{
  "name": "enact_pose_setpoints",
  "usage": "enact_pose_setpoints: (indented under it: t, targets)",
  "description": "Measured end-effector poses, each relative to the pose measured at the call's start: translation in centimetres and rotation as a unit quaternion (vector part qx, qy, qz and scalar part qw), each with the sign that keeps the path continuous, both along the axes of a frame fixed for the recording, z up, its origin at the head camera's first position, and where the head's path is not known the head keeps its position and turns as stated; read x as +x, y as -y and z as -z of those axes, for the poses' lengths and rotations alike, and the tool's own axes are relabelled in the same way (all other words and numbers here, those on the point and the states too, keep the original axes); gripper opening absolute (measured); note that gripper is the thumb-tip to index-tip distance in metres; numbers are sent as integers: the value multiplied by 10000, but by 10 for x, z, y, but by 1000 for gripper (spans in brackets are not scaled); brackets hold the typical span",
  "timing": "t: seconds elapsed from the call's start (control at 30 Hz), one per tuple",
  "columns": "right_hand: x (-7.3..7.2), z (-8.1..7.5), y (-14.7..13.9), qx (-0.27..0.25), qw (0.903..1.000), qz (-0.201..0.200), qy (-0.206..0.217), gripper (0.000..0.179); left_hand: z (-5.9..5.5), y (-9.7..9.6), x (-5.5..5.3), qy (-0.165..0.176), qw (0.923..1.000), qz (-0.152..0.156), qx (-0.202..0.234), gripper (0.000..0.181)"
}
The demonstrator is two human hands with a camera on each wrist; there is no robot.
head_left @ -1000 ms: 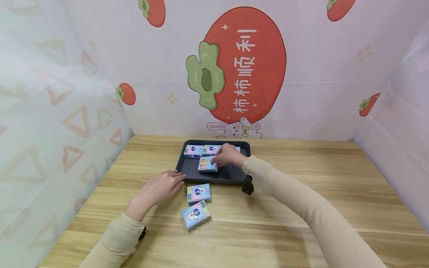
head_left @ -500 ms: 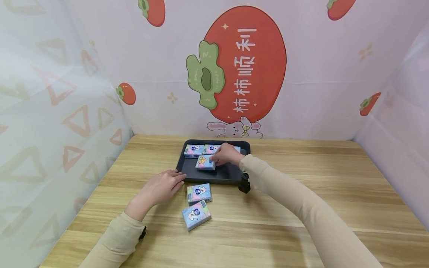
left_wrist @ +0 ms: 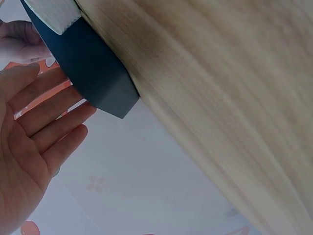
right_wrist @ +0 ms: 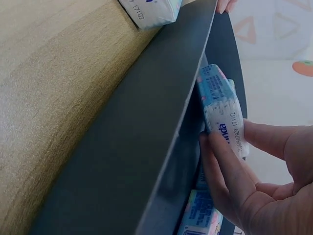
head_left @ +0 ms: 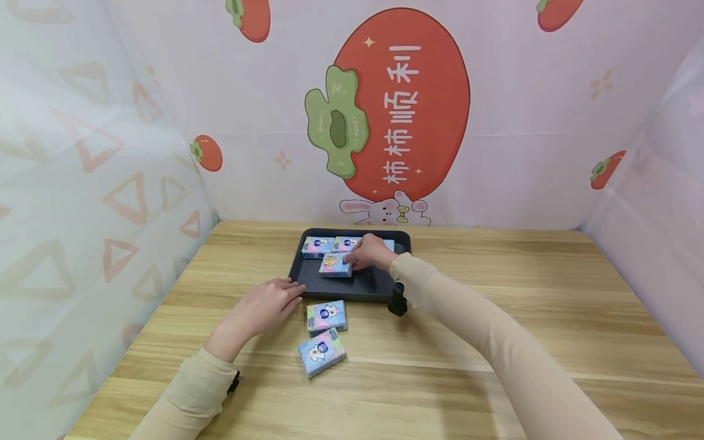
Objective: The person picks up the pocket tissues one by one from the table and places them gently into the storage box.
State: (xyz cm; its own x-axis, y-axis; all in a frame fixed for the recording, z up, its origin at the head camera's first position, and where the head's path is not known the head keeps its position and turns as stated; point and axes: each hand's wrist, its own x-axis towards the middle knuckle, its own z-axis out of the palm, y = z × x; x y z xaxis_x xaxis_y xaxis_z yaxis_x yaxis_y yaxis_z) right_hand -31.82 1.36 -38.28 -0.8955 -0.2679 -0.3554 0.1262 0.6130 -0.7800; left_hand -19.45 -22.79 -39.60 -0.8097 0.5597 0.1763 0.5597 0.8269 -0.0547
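Note:
My right hand (head_left: 370, 250) pinches a small blue-and-pink tissue pack (head_left: 332, 264) between thumb and fingers, inside the dark tray (head_left: 307, 280). In the right wrist view, the held pack (right_wrist: 225, 115) shows printed lettering on its white end, with the thumb on one side and fingers on the other. Along the tray's back side lie a left pack (head_left: 317, 245), a middle pack (head_left: 345, 244) and a third, mostly hidden behind my right hand. My left hand (head_left: 266, 305) rests its straight fingertips at the tray's front left corner; the left wrist view shows these fingers (left_wrist: 54, 115) against the outer wall.
Two more tissue packs lie on the wooden table (head_left: 440, 379) before the tray: a nearer, tilted pack (head_left: 322, 353) and a pack (head_left: 327, 316) close to the front rim. Behind the table stands a printed fabric backdrop (head_left: 247, 183), with side walls left and right.
My right hand has moved the held tissue pack slightly left and back within the tray, toward the back row. My left hand and the packs on the table have stayed put.

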Motion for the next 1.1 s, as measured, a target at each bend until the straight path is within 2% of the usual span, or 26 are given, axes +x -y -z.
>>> enact_pose_setpoints:
  t: [0.43,1.1]
  targets:
    - [-1,4,6,-70,9998,189,-74,29,-1,-1,-1,72,10000,-62,-10,28]
    - [1,7,18,-314,9990,284,120,29,-1,0,1,148,9999,-72,1,29]
